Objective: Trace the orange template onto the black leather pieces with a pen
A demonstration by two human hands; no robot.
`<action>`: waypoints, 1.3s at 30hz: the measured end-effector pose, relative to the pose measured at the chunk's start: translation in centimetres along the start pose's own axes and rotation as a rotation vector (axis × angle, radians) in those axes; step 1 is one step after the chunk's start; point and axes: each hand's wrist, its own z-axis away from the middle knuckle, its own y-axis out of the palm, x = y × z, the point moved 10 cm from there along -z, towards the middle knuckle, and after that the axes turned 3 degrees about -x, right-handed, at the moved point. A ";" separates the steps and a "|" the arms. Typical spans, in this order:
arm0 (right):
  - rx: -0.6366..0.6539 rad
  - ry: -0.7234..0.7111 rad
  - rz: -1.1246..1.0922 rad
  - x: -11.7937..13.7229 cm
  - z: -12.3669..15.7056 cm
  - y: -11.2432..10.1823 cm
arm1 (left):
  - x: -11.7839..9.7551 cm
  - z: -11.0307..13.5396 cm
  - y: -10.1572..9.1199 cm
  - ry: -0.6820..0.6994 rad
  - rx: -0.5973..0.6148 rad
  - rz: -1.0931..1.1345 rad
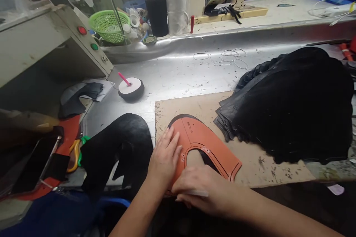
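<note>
My left hand lies flat, fingers stretched, on the left side of an orange U-shaped template with slots and printed marks. Beneath the template a black leather piece shows along the top edge and inside the curve. My right hand is closed round a slim whitish pen near the template's lower left leg. Its tip is hidden by my fingers. To the left lies a black curved leather stack. A large pile of black leather pieces rests on the right.
Under the template is a stained tan board on the metal bench. Behind stand a tape roll with a pink stick and several white rings. Scissors and a phone lie at left, below a machine housing.
</note>
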 end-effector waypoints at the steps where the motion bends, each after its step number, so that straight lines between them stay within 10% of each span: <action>1: 0.012 -0.018 0.024 0.2 -0.3 0.4 | 0.0 0.0 0.0 0.002 -0.002 0.000; 11: 0.058 0.058 0.143 0.8 1.8 -0.9 | -0.2 0.0 0.0 0.039 -0.020 -0.017; 18: -0.310 0.421 -0.007 -4.1 8.2 -9.8 | 0.2 -0.4 0.2 0.075 -0.036 -0.041; 22: -0.256 0.502 0.073 -5.3 10.5 -10.5 | 0.2 -0.7 0.1 0.104 -0.055 -0.052; 28: -0.187 0.399 0.149 -5.0 10.0 -9.0 | 0.0 -0.8 -0.2 0.109 -0.058 -0.087; 34: -0.255 0.539 0.237 -6.7 11.1 -12.9 | 0.0 -0.9 0.0 0.117 -0.066 -0.090; 39: -0.412 0.460 0.194 -6.9 6.0 -14.1 | 0.3 -0.8 0.0 0.127 -0.085 -0.103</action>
